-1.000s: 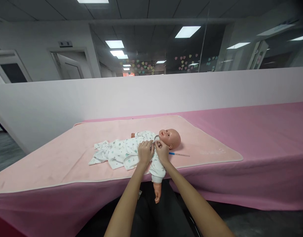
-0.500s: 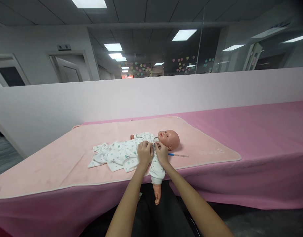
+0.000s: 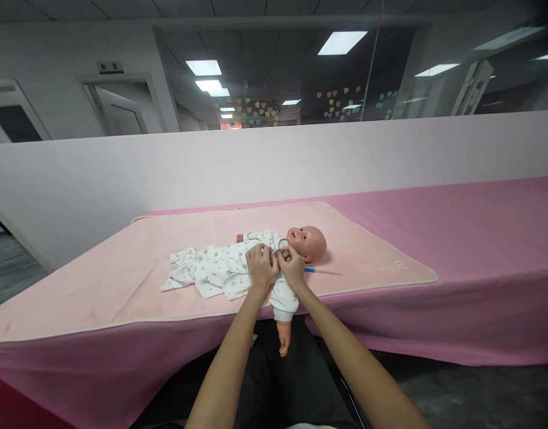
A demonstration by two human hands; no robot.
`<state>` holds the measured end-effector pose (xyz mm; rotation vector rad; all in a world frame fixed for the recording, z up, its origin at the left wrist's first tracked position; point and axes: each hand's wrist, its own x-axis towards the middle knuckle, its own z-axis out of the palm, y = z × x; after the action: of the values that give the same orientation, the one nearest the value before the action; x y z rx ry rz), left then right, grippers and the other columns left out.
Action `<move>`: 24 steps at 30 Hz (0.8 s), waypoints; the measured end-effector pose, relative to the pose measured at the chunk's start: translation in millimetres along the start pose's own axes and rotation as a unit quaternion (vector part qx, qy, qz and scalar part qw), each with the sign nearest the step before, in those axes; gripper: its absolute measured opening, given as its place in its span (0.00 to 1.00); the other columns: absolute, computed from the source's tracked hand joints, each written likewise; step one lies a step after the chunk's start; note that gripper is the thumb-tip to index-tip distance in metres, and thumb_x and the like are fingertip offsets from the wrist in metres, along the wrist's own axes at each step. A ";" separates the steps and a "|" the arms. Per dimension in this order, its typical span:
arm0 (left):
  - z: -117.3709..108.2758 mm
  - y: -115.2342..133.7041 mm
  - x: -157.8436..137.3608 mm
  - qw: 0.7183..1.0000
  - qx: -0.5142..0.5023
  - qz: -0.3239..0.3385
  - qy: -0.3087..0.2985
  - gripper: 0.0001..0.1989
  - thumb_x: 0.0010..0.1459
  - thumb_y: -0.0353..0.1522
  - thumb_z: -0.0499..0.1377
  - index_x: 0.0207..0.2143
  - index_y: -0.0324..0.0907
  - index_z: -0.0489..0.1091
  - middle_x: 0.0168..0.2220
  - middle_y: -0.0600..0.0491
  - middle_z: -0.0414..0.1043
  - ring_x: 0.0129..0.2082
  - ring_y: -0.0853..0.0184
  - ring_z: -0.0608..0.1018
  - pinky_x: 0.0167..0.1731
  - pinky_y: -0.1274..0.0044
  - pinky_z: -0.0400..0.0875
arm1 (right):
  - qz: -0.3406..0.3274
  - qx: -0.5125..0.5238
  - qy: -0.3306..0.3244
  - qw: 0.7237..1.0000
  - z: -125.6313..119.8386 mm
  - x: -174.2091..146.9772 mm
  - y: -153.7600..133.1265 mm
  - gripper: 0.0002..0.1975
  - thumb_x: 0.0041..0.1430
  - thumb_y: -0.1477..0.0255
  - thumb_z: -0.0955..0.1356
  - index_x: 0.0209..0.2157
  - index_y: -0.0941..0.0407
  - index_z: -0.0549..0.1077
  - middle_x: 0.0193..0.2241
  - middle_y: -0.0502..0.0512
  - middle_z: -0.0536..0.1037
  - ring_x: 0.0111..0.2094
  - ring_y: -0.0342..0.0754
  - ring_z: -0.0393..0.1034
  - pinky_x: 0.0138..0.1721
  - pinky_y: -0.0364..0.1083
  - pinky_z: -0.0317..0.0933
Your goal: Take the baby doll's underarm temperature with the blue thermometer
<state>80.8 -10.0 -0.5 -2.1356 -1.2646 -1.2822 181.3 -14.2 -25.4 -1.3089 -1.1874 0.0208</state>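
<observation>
Pink tabletop point(image 3: 479, 238) carries a paler blanket point(image 3: 121, 292) where the doll point(image 3: 307, 241) lies face up in a printed romper point(image 3: 215, 271). Left hand point(image 3: 261, 268) and right hand point(image 3: 291, 268) pinch its collar point(image 3: 282, 243), fingers clenched on cloth; the neck looks unfastened, one arm hangs off the edge, a thermometer point(image 3: 322, 272) rests beside

**A pink-draped table under office lights**

A long table point(image 3: 479, 250) in a pink cloth runs across the room, with a paler pink mat point(image 3: 121, 280) laid on it. Behind stands a low white partition point(image 3: 166, 173). Above it, glass panes point(image 3: 345, 89) carry pastel heart stickers point(image 3: 336, 102). Ceiling light panels point(image 3: 340, 43) glow; a doorway point(image 3: 121, 110) sits far left. Dark floor point(image 3: 457, 387) below.
</observation>
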 end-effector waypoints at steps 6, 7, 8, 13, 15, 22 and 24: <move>-0.7 0.1 0.0 1.000 -0.009 -0.002 0.002 0.06 0.54 0.33 0.52 0.31 0.42 0.67 0.40 0.47 0.66 0.40 0.60 0.66 0.41 0.69 0.56 | 0.000 -0.027 -0.011 1.000 0.8 1.6 0.9 0.10 0.51 0.65 0.64 0.30 0.57 0.72 0.16 0.48 0.71 0.20 0.44 0.65 0.27 0.41 0.56; -0.9 0.1 0.1 1.000 -0.012 -0.002 0.001 0.06 0.54 0.33 0.52 0.31 0.42 0.67 0.40 0.47 0.66 0.40 0.60 0.66 0.41 0.69 0.56 | 0.000 -0.032 -0.013 0.999 0.5 1.9 0.5 0.11 0.50 0.65 0.64 0.30 0.57 0.72 0.16 0.48 0.71 0.20 0.44 0.66 0.27 0.41 0.56; -1.2 0.2 0.3 1.000 -0.014 -0.002 -0.001 0.05 0.54 0.33 0.52 0.31 0.42 0.67 0.40 0.47 0.66 0.40 0.60 0.67 0.41 0.69 0.56 | 0.000 -0.037 -0.015 0.999 0.1 2.1 0.0 0.11 0.51 0.65 0.64 0.30 0.57 0.72 0.16 0.48 0.71 0.21 0.44 0.66 0.28 0.41 0.56; -2.0 0.3 0.9 1.000 -0.020 0.001 -0.010 0.06 0.55 0.33 0.51 0.31 0.42 0.67 0.40 0.47 0.66 0.40 0.60 0.67 0.41 0.69 0.57 | -0.003 -0.049 -0.027 0.998 -2.0 2.0 -1.7 0.10 0.51 0.67 0.63 0.30 0.56 0.73 0.17 0.48 0.71 0.21 0.44 0.65 0.28 0.41 0.56; -1.4 0.1 1.0 1.000 -0.019 0.002 -0.012 0.07 0.55 0.33 0.51 0.32 0.42 0.67 0.40 0.47 0.66 0.40 0.60 0.67 0.41 0.69 0.57 | -0.006 -0.052 -0.029 0.998 -2.1 1.8 -1.9 0.09 0.51 0.67 0.63 0.29 0.56 0.72 0.17 0.48 0.71 0.21 0.44 0.65 0.28 0.41 0.56; 1.3 -0.7 0.8 1.000 -0.014 0.008 -0.001 0.09 0.57 0.31 0.49 0.37 0.42 0.68 0.40 0.46 0.67 0.40 0.61 0.68 0.41 0.70 0.56 | -0.018 -0.045 -0.037 0.998 -2.3 1.3 -2.1 0.13 0.55 0.63 0.60 0.27 0.56 0.70 0.20 0.50 0.72 0.23 0.44 0.65 0.28 0.41 0.55; 0.8 0.1 0.6 1.000 -0.017 0.004 0.005 0.10 0.58 0.31 0.49 0.37 0.44 0.69 0.40 0.47 0.67 0.40 0.62 0.68 0.41 0.70 0.55 | -0.021 -0.043 -0.038 0.998 -2.4 1.4 -1.8 0.14 0.56 0.63 0.60 0.28 0.56 0.70 0.20 0.50 0.72 0.23 0.44 0.65 0.28 0.41 0.54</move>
<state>81.4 -9.3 -0.4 -2.1510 -1.2383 -1.3191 182.4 -15.8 -22.7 -1.3688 -1.2925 -0.0117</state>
